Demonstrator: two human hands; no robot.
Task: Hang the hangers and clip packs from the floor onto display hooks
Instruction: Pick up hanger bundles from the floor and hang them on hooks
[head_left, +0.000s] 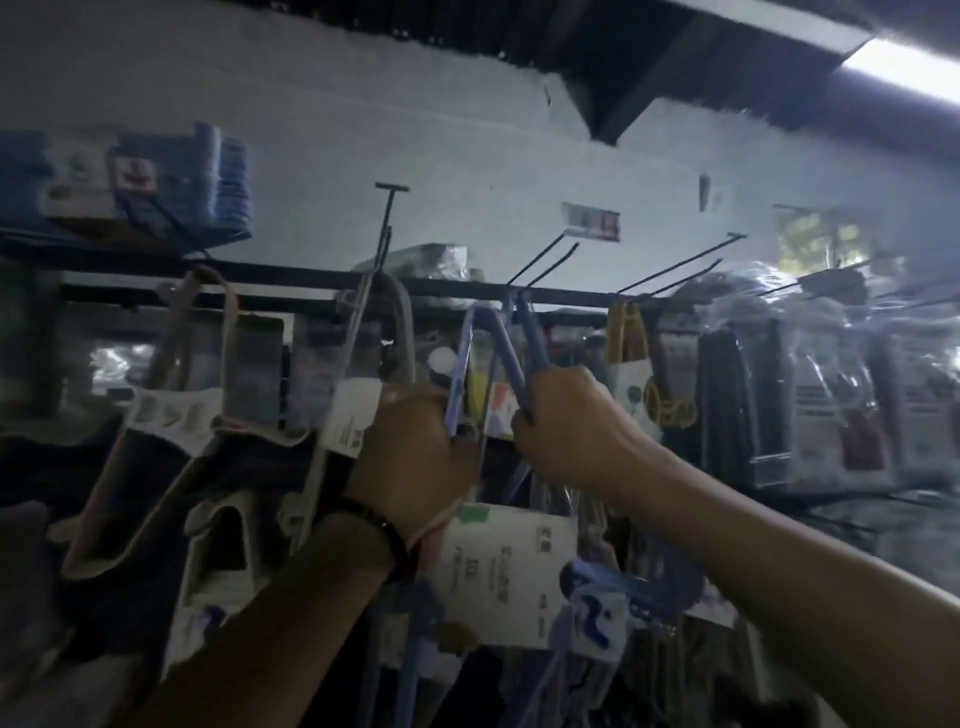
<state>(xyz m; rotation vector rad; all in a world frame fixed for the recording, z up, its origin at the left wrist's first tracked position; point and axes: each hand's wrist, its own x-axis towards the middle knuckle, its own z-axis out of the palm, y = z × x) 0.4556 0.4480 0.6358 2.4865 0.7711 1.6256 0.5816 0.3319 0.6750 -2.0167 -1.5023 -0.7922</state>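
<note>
Left hand and right hand on blue hangers under black hook

Motion smeared the whole frame. The print on the white label card at lower centre was too blurred to read, as was the small tag on the wall. The left hand showed only its back, so its fingertips and whatever they held were hidden. The right hand covered the lower part of the blue hangers. At right, the plastic-wrapped packs were a glare-streaked blur. Both forearms ran off the bottom edge.
</note>
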